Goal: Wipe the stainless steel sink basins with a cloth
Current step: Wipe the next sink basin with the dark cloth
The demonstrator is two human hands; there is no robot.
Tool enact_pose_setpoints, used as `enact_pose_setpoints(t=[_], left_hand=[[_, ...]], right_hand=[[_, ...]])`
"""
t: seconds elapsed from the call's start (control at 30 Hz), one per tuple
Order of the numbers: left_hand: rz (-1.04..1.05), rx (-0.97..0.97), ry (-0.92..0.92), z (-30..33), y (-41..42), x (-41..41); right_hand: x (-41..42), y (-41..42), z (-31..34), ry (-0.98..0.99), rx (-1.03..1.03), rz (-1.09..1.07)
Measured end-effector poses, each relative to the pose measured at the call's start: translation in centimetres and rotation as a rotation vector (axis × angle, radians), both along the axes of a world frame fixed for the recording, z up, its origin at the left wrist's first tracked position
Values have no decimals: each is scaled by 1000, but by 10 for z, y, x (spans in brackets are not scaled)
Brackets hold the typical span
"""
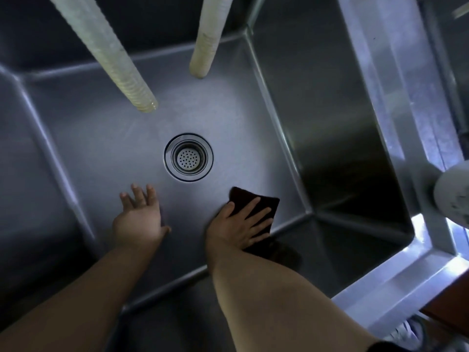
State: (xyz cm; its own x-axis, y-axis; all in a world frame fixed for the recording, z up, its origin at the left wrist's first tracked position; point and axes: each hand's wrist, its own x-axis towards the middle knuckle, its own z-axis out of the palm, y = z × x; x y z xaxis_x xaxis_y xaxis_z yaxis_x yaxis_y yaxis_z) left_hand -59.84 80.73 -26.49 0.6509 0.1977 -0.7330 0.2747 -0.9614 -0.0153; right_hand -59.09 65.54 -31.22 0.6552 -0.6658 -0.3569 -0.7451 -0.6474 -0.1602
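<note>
Head view: right hand (241,224) presses a dark cloth (264,201) flat-fingered onto the basin (101,138) floor near the front right corner, while left hand (139,217) is splayed, holding nothing, seemingly braced on the steel. Risks as I see them — the palm skating on smooth brushed stainless, or the soft folded cloth snagging the perforated drain strainer (188,157); two ribbed hoses (121,62) dangle overhead.
</note>
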Motion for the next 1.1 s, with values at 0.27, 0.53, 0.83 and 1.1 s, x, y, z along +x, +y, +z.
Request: enact_pose_setpoints(t=[0.27,0.53,0.83,1.1], left_hand=[[-7,6,-48,-7,0,-6],[-9,3,-32,-3,1,-3],[41,-50,47,26,5,-1],[5,-94,74,37,21,3]], right_hand=[[55,-89,-2,-52,-147,285],[52,-88,12,225,-66,302],[17,-36,64,981,-29,497],[-19,-4,85,1333,146,1297]])
